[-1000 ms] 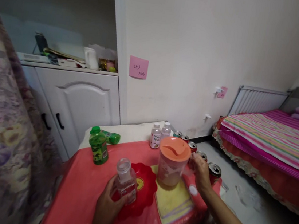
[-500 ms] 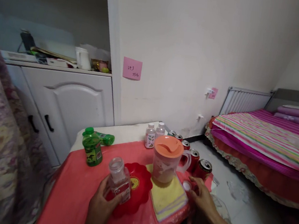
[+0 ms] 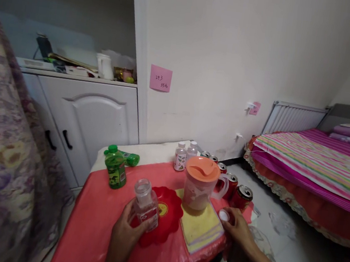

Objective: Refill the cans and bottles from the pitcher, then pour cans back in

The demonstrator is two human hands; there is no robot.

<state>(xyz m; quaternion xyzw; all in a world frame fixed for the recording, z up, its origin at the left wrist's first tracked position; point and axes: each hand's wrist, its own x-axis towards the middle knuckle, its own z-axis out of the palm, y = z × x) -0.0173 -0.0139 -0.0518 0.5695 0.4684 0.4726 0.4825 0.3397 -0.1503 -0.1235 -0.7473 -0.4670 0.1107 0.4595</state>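
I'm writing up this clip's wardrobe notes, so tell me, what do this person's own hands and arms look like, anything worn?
Both the left hand and the right hand are ungloved. No sleeve, watch or bracelet shows on either forearm; small rings can't be ruled out.

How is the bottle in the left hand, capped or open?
Open. The clear bottle in the left hand shows a bare round mouth at its top, with no cap on the neck.
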